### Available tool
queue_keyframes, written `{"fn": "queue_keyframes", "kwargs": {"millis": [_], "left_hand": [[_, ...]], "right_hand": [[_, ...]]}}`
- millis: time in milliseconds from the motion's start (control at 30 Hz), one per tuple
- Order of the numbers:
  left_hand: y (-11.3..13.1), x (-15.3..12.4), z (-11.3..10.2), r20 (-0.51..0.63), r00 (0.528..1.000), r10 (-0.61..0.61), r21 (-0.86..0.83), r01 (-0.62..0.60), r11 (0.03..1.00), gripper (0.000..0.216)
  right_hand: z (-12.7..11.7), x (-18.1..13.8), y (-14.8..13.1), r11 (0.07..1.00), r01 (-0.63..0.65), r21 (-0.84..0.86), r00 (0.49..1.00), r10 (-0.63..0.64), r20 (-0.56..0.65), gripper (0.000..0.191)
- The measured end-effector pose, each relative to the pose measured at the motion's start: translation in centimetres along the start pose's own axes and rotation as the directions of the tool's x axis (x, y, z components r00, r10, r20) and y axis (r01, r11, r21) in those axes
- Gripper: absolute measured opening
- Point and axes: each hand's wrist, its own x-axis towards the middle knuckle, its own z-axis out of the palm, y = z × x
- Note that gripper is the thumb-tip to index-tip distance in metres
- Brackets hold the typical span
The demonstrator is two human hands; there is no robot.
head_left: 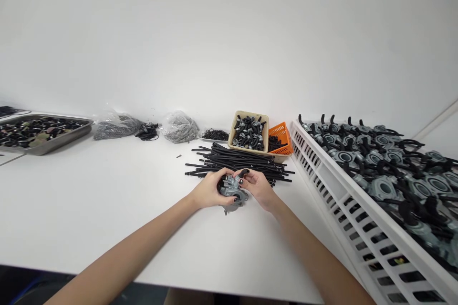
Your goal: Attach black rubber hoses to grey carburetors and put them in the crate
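A grey metal carburetor (234, 198) is held just above the white table in the middle of the view. My left hand (210, 189) wraps round its left side, thumb across the front. At its upper right, the fingers of my right hand (261, 189) pinch the metal neck below a short black rubber elbow (244, 172). The fingertips partly cover where the neck meets the body. Right behind both hands lies a loose pile of thin black rubber hoses (236, 158).
A white slatted crate (343, 200) full of similar carburetors stands along the right. Behind the hoses are a cream bin (266, 128) of elbow fittings and an orange basket (284, 136). Plastic bags (179, 126) of small parts and a metal tray (53, 147) line the back left.
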Motion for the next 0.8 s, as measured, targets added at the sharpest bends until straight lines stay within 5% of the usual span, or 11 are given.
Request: {"fn": "queue_keyframes", "kwargs": {"millis": [567, 800], "left_hand": [[0.04, 0.06, -0.12, 0.032, 0.999, -0.03, -0.04, 0.032, 0.999, 0.055], [-0.3, 0.2, -0.1, 0.079, 0.996, 0.04, -0.417, -0.004, 0.909, 0.065]], "right_hand": [[-0.16, -0.07, -0.19, 1.0, 0.003, 0.017, 1.0, -0.003, -0.002, 0.033], [-0.57, -0.17, -0.77, 0.997, 0.068, -0.025, 0.996, -0.066, 0.058, 0.032]]}}
